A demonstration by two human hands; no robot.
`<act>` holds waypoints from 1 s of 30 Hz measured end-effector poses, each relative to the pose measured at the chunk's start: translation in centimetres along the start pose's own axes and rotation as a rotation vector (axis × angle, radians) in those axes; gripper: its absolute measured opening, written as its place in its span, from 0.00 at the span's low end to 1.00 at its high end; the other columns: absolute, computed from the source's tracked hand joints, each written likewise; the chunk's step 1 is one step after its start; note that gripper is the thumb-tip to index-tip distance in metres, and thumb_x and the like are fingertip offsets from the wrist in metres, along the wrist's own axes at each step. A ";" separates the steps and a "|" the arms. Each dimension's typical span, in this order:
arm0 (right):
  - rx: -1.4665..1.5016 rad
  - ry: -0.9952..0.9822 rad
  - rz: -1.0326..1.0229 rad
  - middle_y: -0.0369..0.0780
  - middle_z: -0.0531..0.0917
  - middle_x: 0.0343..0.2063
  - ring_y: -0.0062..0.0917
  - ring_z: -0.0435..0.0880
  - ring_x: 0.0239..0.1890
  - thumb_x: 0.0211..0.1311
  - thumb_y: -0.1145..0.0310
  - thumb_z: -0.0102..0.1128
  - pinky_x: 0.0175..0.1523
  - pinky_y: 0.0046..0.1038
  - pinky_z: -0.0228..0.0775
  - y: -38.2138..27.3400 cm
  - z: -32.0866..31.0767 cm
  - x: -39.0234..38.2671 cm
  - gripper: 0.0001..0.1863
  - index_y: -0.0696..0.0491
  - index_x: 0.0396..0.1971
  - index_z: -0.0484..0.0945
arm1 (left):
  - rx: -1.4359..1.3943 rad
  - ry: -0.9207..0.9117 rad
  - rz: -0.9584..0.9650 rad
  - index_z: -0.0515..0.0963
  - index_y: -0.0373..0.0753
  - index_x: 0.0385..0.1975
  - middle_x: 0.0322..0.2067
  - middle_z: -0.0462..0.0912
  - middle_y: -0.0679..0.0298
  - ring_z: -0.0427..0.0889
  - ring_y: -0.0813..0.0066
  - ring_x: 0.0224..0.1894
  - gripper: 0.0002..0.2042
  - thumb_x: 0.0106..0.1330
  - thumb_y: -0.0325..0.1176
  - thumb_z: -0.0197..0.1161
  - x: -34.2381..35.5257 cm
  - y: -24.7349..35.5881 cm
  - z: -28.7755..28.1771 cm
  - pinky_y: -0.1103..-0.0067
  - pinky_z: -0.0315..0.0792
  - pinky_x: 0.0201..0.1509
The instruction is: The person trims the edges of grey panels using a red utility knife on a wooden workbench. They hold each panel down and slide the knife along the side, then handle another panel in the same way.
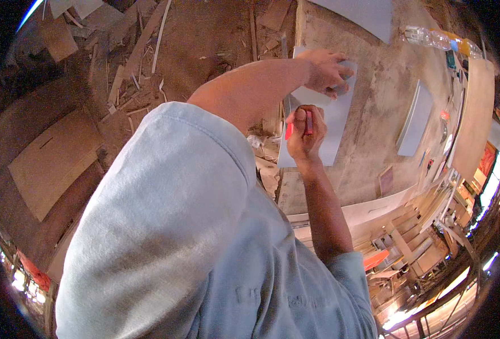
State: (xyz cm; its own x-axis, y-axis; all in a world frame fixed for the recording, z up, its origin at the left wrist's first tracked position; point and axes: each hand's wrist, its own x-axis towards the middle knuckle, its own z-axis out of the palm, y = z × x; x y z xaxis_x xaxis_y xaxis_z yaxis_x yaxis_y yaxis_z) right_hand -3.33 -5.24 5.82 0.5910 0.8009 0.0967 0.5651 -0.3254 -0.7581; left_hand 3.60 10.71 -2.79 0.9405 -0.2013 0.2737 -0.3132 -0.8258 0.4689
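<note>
A pale grey-white sheet (337,127) lies at the near edge of the worktable. On its far part rests my left hand (324,74), fingers spread and pressing down, nothing gripped in them. What looks like a smaller pale piece (311,97) lies on the sheet between my hands; its outline is partly hidden. Closed in a fist over the sheet's middle, my right hand (307,134) grips a red-pink handled tool (290,130). The tool's working end is hidden, so its exact kind does not show.
Another pale sheet (368,14) lies at the table's far end, and a narrower one (416,118) to the right. Clear plastic bottles (431,37) lie at the far right. Wood scraps (134,73) litter the floor at left, near a flat board (57,161). Timber pieces (414,243) are stacked lower right.
</note>
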 end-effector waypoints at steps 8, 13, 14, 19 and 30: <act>-0.014 0.008 -0.081 0.44 0.77 0.25 0.42 0.75 0.29 0.72 0.65 0.50 0.39 0.39 0.67 1.1 1.0 -0.3 0.16 0.56 0.23 0.74 | -0.018 0.043 0.024 0.77 0.66 0.59 0.67 0.71 0.67 0.62 0.43 0.71 0.24 0.63 0.59 0.65 -0.1 -0.7 1.1 0.56 0.66 0.71; 0.028 -0.006 -0.091 0.42 0.78 0.26 0.42 0.76 0.32 0.69 0.68 0.54 0.41 0.40 0.68 1.5 -0.4 -3.1 0.13 0.55 0.23 0.74 | 0.003 0.032 0.020 0.77 0.67 0.59 0.67 0.71 0.67 0.62 0.42 0.71 0.24 0.63 0.59 0.65 -0.8 -0.8 1.4 0.54 0.68 0.70; -0.027 0.003 -0.231 0.42 0.78 0.25 0.42 0.76 0.33 0.68 0.69 0.54 0.41 0.40 0.68 1.8 -0.3 -2.8 0.12 0.55 0.23 0.74 | -0.013 0.039 0.027 0.77 0.67 0.59 0.68 0.70 0.67 0.62 0.42 0.71 0.24 0.63 0.59 0.65 -0.5 -1.0 1.3 0.54 0.68 0.70; 0.078 -0.022 0.023 0.41 0.78 0.24 0.41 0.76 0.31 0.64 0.71 0.57 0.40 0.39 0.68 1.2 -0.8 -3.8 0.09 0.54 0.23 0.73 | 0.054 -0.007 0.000 0.76 0.68 0.60 0.67 0.70 0.71 0.63 0.50 0.71 0.22 0.65 0.58 0.63 -0.4 -0.3 0.1 0.59 0.71 0.68; 0.066 0.001 -0.241 0.40 0.77 0.21 0.40 0.76 0.33 0.69 0.68 0.54 0.43 0.40 0.67 2.0 -0.8 -5.3 0.10 0.55 0.27 0.74 | 0.008 -0.062 -0.040 0.77 0.69 0.59 0.69 0.69 0.69 0.62 0.46 0.72 0.22 0.65 0.59 0.63 -0.7 0.0 -0.1 0.56 0.67 0.72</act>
State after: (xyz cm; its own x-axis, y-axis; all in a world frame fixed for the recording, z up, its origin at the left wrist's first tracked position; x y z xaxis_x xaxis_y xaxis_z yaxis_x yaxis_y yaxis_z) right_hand -4.86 -10.48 4.29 0.4442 0.8509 0.2806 0.6508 -0.0911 -0.7538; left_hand 2.95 10.86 -2.87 0.9588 -0.1999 0.2017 -0.2739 -0.8383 0.4715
